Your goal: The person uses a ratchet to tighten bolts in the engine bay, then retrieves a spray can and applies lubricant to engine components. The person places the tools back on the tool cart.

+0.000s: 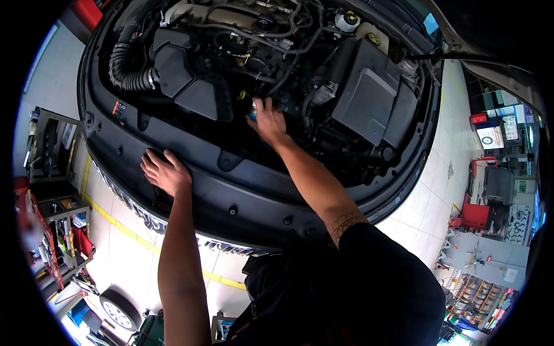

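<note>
Head view: right hand (270,121) has thumb and fingers bent in a narrow grip around a small, rounded, blue-and-silver, metallic-looking part (253,109), mostly hidden by the hand; how firm the hold is, can't tell. Part is down in the dark engine bay, between the angular dark-grey plastic air box (199,95) and the wide black box with a grey lid panel (366,98). Left hand (167,174) holds nothing visible, fingers spread, palm down on the long black plastic front panel (259,190). Handling, judged by looks: part probably stiff, fairly light, maybe slippery if oily; best taken around its side with fingertips and thumb opposed, since surrounding space is tight.
</note>
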Demonstrator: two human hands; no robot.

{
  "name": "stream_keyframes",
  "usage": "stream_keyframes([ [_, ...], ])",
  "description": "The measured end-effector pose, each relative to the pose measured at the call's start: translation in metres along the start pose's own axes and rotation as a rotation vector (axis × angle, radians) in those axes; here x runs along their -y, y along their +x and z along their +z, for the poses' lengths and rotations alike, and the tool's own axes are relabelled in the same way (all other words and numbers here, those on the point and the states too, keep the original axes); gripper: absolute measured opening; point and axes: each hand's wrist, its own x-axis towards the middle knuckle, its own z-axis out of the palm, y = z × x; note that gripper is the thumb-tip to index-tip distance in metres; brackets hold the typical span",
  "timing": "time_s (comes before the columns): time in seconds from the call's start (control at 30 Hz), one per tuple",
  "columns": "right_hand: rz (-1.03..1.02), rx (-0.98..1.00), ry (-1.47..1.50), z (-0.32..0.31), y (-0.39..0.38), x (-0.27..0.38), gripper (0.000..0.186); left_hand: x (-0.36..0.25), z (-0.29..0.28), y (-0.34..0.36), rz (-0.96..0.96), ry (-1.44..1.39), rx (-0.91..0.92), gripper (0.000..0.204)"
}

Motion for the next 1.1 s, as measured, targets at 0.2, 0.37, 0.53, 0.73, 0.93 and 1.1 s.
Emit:
stream_keyframes([
  [0.2, -0.044, -0.072, 0.002, 0.002, -0.001, -0.001, 0.061, -0.001, -0.002, 0.0, 0.004, -0.017, -0.003, 0.066],
  [0.37, -0.003, -0.094, -0.029, 0.002, -0.001, -0.001, 0.062, 0.002, 0.001, -0.001, 0.002, -0.003, 0.002, 0.067],
  [0.53, 0.025, -0.051, 0.014, 0.0, -0.001, -0.004, 0.062, -0.001, -0.002, 0.0, -0.001, -0.022, 0.014, 0.068],
  [0.73, 0.038, -0.065, 0.027, 0.0, -0.001, -0.005, 0.062, 0.0, -0.002, 0.0, -0.001, -0.013, 0.014, 0.068],
  [0.93, 0.056, -0.038, 0.04, 0.002, -0.002, -0.007, 0.063, 0.001, 0.0, -0.001, 0.0, -0.005, 0.0, 0.067],
  [1.1, 0.051, -0.066, 0.105, 0.002, -0.005, -0.011, 0.063, 0.001, 0.002, 0.0, 0.012, -0.006, -0.014, 0.068],
])
